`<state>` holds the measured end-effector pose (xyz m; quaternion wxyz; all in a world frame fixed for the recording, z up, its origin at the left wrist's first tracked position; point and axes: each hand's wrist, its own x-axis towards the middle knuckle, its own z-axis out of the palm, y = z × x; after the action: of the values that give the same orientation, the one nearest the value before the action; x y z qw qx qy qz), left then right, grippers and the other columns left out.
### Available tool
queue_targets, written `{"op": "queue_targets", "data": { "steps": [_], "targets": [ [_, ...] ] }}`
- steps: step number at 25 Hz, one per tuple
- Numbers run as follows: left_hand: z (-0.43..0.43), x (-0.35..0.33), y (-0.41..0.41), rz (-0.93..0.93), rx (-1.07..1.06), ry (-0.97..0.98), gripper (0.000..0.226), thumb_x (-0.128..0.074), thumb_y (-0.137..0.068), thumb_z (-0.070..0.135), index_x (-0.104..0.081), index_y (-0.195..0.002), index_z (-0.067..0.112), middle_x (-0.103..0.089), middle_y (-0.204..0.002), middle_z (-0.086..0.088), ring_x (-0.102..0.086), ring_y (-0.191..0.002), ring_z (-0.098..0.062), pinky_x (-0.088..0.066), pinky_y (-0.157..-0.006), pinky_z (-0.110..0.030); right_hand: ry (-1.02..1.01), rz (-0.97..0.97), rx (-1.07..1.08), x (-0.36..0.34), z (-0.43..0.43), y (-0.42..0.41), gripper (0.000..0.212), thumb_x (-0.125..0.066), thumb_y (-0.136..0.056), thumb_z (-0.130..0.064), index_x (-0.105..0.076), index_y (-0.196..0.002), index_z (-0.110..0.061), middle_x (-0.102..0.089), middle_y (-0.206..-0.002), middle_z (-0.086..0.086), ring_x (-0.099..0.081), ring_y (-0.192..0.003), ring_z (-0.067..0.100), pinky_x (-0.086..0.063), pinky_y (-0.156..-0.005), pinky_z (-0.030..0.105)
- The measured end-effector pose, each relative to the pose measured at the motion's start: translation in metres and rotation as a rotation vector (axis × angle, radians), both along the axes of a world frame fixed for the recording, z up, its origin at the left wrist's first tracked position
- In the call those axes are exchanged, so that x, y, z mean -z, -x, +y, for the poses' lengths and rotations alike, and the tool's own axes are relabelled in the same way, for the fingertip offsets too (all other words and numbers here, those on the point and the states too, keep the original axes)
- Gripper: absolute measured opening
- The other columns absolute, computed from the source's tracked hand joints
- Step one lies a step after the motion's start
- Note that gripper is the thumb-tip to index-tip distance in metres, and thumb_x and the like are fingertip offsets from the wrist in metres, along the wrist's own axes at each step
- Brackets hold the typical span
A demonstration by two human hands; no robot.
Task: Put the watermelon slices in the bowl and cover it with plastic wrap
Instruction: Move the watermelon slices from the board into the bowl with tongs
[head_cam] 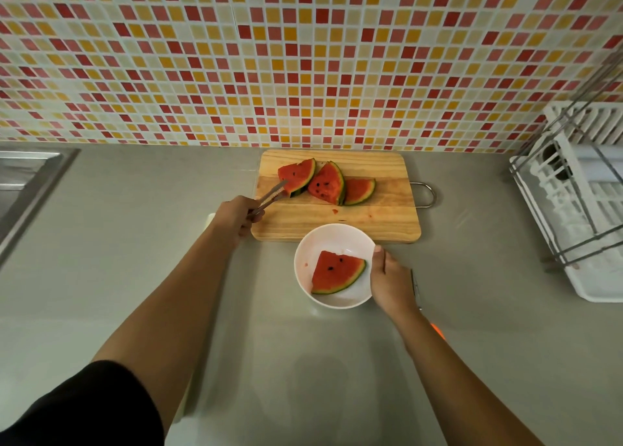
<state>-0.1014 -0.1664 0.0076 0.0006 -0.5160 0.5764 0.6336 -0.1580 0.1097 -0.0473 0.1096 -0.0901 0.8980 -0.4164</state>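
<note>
Three watermelon slices (327,184) lie on the cutting board (337,223) — the left hand (236,214) squeezes tongs (269,196) onto the leftmost; the right hand (391,277) grips the bowl (302,256), which holds a fourth slice (337,272).

Home kitchen: tiled backsplash (303,57), sink (23,182), dish rack (580,202)

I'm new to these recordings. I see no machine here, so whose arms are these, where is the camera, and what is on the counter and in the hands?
There is no robot. One camera worn on a person's head looks down at their own arms. The left hand grips metal tongs, whose tips meet the leftmost of three watermelon slices on a wooden cutting board. The right hand holds the rim of a white bowl with a fourth slice inside. A sink lies to the left and a dish rack to the right.
</note>
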Motion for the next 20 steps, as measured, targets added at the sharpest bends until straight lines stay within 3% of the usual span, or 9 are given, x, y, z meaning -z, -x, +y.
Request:
{"op": "queue_targets", "data": {
  "steps": [6, 11, 17, 20],
  "targets": [
    [0.003, 0.004, 0.005, -0.007, 0.029, -0.078, 0.020, -0.051, -0.087, 0.019, -0.063, -0.078, 0.006, -0.056, -0.064, -0.002, -0.024, -0.036, -0.006, -0.017, -0.031, -0.015, 0.000, -0.022, -0.002, -0.002, 0.000, 0.000, 0.041, -0.029, -0.098, -0.035, -0.063, -0.094, -0.012, -0.069, -0.092, 0.015, -0.061, -0.087, 0.033, -0.037, -0.068, 0.030],
    [0.007, 0.011, 0.011, 0.094, -0.027, -0.211, 0.011, -0.049, -0.089, 0.013, -0.056, -0.082, 0.009, -0.054, -0.066, -0.003, -0.025, -0.036, -0.005, -0.016, -0.030, -0.016, -0.015, 0.005, -0.004, -0.002, 0.000, -0.001, 0.042, -0.029, -0.098, -0.035, -0.063, -0.090, -0.011, -0.069, -0.089, 0.016, -0.061, -0.084, 0.034, -0.037, -0.066, 0.030],
    [0.004, -0.001, -0.006, 0.127, -0.028, 0.037, 0.017, -0.061, -0.086, 0.018, -0.071, -0.087, 0.005, -0.059, -0.069, 0.000, -0.030, -0.043, -0.007, -0.024, -0.033, -0.017, -0.004, -0.035, 0.001, -0.004, 0.001, -0.002, 0.042, -0.027, -0.098, -0.038, -0.061, -0.089, -0.014, -0.068, -0.090, 0.015, -0.060, -0.085, 0.033, -0.034, -0.067, 0.029],
    [-0.002, -0.019, -0.031, 0.235, 0.154, 0.154, 0.020, -0.057, -0.089, 0.015, -0.072, -0.087, 0.003, -0.057, -0.065, -0.001, -0.032, -0.047, -0.009, -0.025, -0.040, -0.018, -0.012, -0.057, 0.015, -0.007, -0.001, -0.002, 0.044, -0.026, -0.098, -0.040, -0.061, -0.089, -0.015, -0.067, -0.090, 0.014, -0.058, -0.082, 0.031, -0.034, -0.068, 0.030]
  ]
}}
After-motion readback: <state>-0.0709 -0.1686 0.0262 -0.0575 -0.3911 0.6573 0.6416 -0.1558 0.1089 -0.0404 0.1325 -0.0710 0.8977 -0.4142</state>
